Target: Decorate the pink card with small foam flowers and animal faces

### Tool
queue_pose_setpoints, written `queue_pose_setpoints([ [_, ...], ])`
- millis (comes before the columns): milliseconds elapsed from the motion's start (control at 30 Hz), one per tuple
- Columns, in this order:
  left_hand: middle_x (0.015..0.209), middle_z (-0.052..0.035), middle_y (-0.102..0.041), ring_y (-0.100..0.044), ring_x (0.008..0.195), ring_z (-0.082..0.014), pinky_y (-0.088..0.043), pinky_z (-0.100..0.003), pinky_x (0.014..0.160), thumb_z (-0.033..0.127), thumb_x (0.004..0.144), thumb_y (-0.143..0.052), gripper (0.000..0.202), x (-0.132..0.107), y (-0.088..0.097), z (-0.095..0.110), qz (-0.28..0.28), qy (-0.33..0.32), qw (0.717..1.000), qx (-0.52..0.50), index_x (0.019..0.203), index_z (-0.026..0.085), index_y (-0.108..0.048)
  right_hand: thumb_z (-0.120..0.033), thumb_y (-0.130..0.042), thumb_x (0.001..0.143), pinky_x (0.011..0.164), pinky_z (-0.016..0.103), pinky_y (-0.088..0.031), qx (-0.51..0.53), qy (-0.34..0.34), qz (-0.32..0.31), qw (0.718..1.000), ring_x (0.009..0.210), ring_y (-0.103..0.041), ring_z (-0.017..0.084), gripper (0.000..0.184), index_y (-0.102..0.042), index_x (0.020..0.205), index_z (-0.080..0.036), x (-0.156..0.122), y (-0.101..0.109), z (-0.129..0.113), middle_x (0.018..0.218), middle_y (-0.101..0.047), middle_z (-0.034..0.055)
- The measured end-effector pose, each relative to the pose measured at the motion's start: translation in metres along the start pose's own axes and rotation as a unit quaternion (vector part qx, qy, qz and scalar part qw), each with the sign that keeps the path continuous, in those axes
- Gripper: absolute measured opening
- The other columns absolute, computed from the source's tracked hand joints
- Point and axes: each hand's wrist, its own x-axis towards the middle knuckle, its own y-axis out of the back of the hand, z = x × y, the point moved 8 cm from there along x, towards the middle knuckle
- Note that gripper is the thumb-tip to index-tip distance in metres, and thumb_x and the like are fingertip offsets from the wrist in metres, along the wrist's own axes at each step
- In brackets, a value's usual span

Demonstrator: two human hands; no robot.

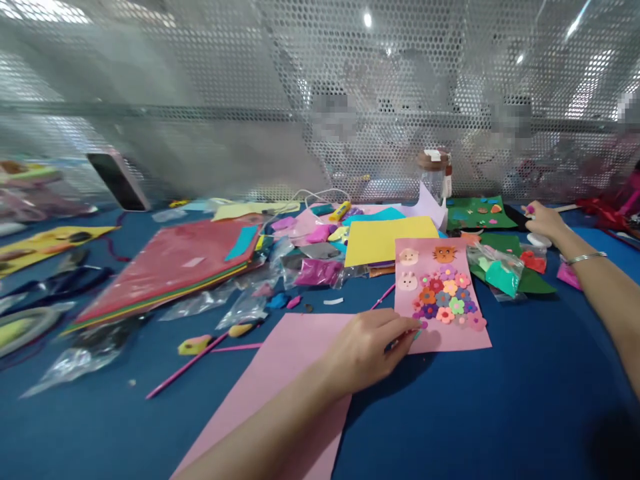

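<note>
My left hand (367, 347) rests at the lower left edge of a small pink sheet (450, 341), over a larger pink sheet (300, 360). Its fingers are drawn together beside small purple and teal bits; whether it pinches one cannot be made out. The small sheet carries a cluster of colourful flowers (443, 298) and animal faces, among them an orange cat face (445, 254). Stretched out to the back right, my right hand (547, 223) has its fingers closed with a small magenta piece (530, 209) at the tips, near a green sheet (483, 213) with small decorations.
Yellow paper (390, 240) and bagged clay (320, 272) fill the middle. A stack of coloured sheets (175, 260), a magenta stick (187, 367) and a phone (117, 181) lie or stand leftward. A lidded jar (433, 173) stands before the perforated metal panel (225, 147).
</note>
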Motion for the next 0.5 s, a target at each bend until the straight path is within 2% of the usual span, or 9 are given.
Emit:
queue_pose_setpoints([
  [100, 0.060, -0.0019, -0.059, -0.052, 0.052, -0.0093, -0.038, -0.019, 0.045, 0.013, 0.082, -0.042, 0.017, 0.001, 0.002, 0.000, 0.002, -0.002, 1.000, 0.013, 0.082, 0.014, -0.059, -0.018, -0.055, 0.056, 0.057, 0.029, -0.034, -0.031, 0.035, -0.035, 0.998, 0.073, -0.057, 0.027, 0.026, -0.057, 0.082, -0.019, 0.010, -0.018, -0.012, 0.078, -0.063, 0.0091],
  [233, 0.058, -0.0008, -0.057, -0.049, 0.050, -0.0092, -0.036, -0.019, 0.043, 0.013, 0.082, -0.042, 0.015, 0.003, 0.007, 0.002, 0.003, -0.008, 1.000, 0.027, 0.082, 0.014, -0.057, -0.026, -0.051, 0.064, 0.059, 0.030, -0.035, -0.060, 0.039, -0.031, 0.997, 0.080, -0.057, 0.028, 0.019, -0.057, 0.081, -0.021, 0.025, -0.023, -0.011, 0.083, -0.063, 0.0094],
  [333, 0.057, -0.0001, -0.056, -0.049, 0.050, -0.0091, -0.036, -0.020, 0.044, 0.012, 0.082, -0.043, 0.013, 0.002, 0.010, 0.004, 0.011, -0.009, 1.000, 0.025, 0.082, 0.014, -0.056, -0.040, -0.053, 0.066, 0.060, 0.032, -0.036, -0.076, -0.004, -0.025, 0.997, 0.084, -0.056, 0.031, 0.035, -0.054, 0.094, -0.018, 0.036, -0.023, 0.005, 0.090, -0.061, 0.0140],
  [400, 0.057, 0.0001, -0.056, -0.048, 0.051, -0.0091, -0.037, -0.020, 0.046, 0.012, 0.081, -0.043, 0.012, 0.000, 0.009, 0.005, 0.009, -0.007, 1.000, 0.020, 0.083, 0.015, -0.055, -0.052, -0.055, 0.063, 0.059, 0.033, -0.038, -0.077, -0.039, -0.064, 0.994, 0.082, -0.056, 0.030, 0.051, -0.051, 0.099, -0.015, 0.042, -0.030, 0.019, 0.091, -0.060, 0.0157],
  [500, 0.058, 0.0007, -0.055, -0.046, 0.050, -0.0097, -0.036, -0.021, 0.046, 0.012, 0.081, -0.045, 0.011, -0.002, 0.006, 0.005, -0.003, -0.007, 1.000, 0.020, 0.084, 0.016, -0.054, -0.063, -0.056, 0.058, 0.058, 0.033, -0.039, -0.071, -0.055, -0.100, 0.991, 0.079, -0.057, 0.029, 0.066, -0.049, 0.100, -0.012, 0.048, -0.038, 0.027, 0.091, -0.060, 0.0174],
])
